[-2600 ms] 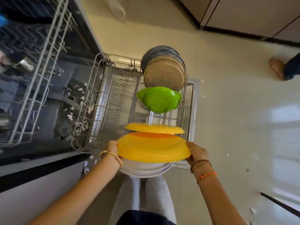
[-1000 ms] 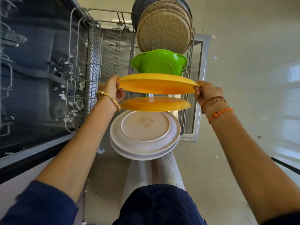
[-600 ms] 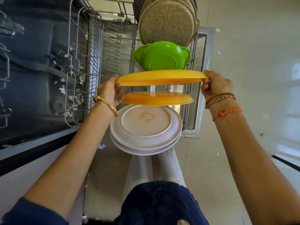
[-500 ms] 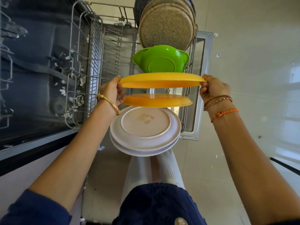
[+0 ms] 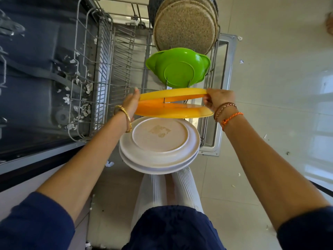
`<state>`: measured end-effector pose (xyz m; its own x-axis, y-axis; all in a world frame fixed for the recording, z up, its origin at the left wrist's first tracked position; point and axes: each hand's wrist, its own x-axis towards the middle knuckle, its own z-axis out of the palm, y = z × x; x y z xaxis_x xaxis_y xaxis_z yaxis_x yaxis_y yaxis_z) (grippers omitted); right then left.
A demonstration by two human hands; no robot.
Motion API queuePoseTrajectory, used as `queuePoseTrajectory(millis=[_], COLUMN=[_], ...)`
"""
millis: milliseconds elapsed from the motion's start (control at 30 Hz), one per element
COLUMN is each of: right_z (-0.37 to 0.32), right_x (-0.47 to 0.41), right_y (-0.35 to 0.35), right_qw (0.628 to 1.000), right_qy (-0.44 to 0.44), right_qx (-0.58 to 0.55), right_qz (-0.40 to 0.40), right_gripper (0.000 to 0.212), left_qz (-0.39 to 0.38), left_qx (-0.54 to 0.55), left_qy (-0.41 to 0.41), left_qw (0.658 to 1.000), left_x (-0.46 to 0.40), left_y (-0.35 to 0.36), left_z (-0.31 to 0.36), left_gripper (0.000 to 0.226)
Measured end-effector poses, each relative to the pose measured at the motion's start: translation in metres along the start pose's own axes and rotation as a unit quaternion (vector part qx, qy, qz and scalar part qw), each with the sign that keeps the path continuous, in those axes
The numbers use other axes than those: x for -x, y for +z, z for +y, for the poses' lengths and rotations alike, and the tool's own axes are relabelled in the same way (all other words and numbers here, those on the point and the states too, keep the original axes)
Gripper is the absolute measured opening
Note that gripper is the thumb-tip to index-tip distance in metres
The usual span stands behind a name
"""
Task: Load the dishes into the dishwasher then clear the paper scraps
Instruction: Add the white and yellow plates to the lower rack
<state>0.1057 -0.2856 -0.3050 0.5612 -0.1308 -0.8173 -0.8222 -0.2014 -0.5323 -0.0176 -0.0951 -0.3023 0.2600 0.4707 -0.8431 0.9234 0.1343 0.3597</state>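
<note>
I hold a yellow plate [image 5: 173, 92] edge-on at the centre of the frame, my left hand [image 5: 132, 103] flat against its left rim and my right hand [image 5: 219, 101] pinching its right rim. It sits in the lower rack [image 5: 108, 73] just above a second yellow plate [image 5: 173, 110] and below the green bowl [image 5: 178, 67]. Speckled plates [image 5: 183, 26] stand at the top, two white plates [image 5: 159, 141] below centre. Paper scraps [image 5: 79, 98] (torn, whitish) litter the dishwasher floor at left
</note>
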Motion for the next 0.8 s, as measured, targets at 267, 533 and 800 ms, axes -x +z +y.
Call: queuePoseTrajectory(millis=[267,533,800], right_z=[0.005,0.026,0.042], right_x=[-0.014,-0.016,0.002], right_y=[-0.012,-0.007,-0.011], right_qw=[0.937,0.868,0.665], right_qy=[-0.128,-0.310,-0.659], right_qx=[0.324,0.380,0.352], right_qz=[0.037,0.074,-0.003], right_gripper=[0.022,0.035,0.029], left_qz=[0.080,0.187,0.252], left_qx=[-0.099,-0.125,-0.226], left_qy=[0.058,0.205,0.560], left_qw=[0.990,0.953,0.756], left_x=[-0.001,-0.002,0.006], left_y=[0.022,0.021,0.027], left_z=[0.015,0.013,-0.020], left_gripper=[0.060,0.044,0.034])
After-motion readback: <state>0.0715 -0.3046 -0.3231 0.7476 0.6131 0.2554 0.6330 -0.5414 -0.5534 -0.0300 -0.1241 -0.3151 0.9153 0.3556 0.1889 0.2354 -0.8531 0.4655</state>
